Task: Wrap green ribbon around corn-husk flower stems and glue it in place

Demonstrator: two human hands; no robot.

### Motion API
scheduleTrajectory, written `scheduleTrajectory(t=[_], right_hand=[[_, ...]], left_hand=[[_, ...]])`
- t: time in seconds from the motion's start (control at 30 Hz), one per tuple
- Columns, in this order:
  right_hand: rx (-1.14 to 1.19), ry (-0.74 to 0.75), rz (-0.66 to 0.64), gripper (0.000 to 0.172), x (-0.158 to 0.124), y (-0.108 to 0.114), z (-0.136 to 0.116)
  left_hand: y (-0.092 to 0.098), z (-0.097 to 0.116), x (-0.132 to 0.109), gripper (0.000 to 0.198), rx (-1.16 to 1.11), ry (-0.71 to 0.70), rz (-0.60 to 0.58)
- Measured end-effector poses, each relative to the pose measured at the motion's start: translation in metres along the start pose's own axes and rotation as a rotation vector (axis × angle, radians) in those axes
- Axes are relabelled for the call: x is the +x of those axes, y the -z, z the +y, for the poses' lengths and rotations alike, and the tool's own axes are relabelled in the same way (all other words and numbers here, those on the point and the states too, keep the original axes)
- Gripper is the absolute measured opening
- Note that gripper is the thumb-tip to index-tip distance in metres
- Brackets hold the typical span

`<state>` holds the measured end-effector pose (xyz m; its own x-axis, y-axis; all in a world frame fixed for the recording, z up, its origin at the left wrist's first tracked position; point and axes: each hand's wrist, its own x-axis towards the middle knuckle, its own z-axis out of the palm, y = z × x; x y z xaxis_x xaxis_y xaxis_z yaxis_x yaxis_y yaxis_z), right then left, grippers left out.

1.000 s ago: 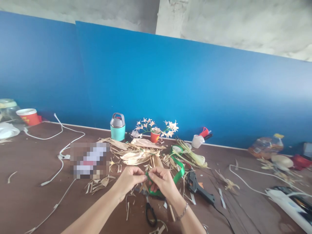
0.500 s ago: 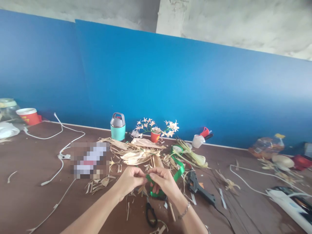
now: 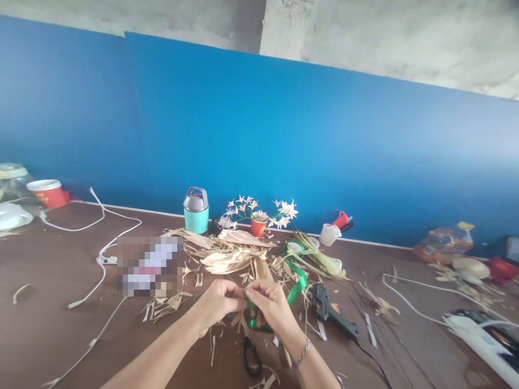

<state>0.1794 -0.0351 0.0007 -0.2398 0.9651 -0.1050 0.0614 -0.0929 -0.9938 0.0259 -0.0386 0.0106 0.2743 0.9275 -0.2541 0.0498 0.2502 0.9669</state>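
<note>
My left hand (image 3: 217, 303) and my right hand (image 3: 271, 304) meet fingertip to fingertip low in the middle of the view, both pinched on a green ribbon (image 3: 297, 284). The ribbon loops under my right hand and runs up and right toward a green spool (image 3: 294, 248). Dried corn husks (image 3: 227, 258) lie in a heap just beyond my hands. Black scissors (image 3: 251, 357) rest on the brown table (image 3: 48, 302) below my hands.
A black glue gun (image 3: 330, 314) lies to the right of my hands. At the blue wall stand a teal flask (image 3: 195, 211), a small pot of husk flowers (image 3: 259, 215) and a white cup (image 3: 329, 233). White cables (image 3: 99, 259) cross the left; a power strip (image 3: 484, 340) sits far right.
My hands have drawn slightly closer together and a little lower, tightening the fold of green ribbon between the fingertips. Nothing else on the table moved.
</note>
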Motion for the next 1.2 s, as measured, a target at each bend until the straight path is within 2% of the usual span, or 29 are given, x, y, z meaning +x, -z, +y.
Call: scheduleTrajectory(t=[0.23, 0.4, 0.57, 0.73, 0.87, 1.0, 1.2], right_hand=[[0.133, -0.067, -0.047, 0.032, 0.0020, 0.0024, 0.0017], [0.182, -0.052, -0.084, 0.031, 0.0033, 0.0045, 0.0049], [0.183, -0.071, -0.117, 0.032, 0.0030, 0.0057, 0.0055], [0.184, -0.082, -0.152, 0.031, 0.0035, 0.0074, 0.0033], [0.167, -0.079, -0.107, 0.034, 0.0051, 0.0080, 0.0018], [0.166, -0.042, -0.082, 0.044, 0.0057, 0.0081, 0.0006], [0.132, -0.026, -0.083, 0.046, 0.0050, 0.0093, -0.0001]], left_hand=[[0.0014, 0.0024, -0.0027, 0.021, -0.099, 0.047, -0.045], [0.0014, 0.0075, -0.0077, 0.027, -0.162, 0.035, -0.140], [0.0023, 0.0058, -0.0056, 0.025, -0.129, 0.064, -0.046], [0.0038, 0.0057, -0.0043, 0.021, -0.099, 0.016, -0.086], [0.0006, 0.0069, -0.0052, 0.019, -0.102, -0.037, -0.035], [-0.0009, 0.0042, -0.0033, 0.020, -0.095, -0.068, 0.011], [0.0030, 0.0026, -0.0009, 0.024, -0.082, -0.055, -0.017]])
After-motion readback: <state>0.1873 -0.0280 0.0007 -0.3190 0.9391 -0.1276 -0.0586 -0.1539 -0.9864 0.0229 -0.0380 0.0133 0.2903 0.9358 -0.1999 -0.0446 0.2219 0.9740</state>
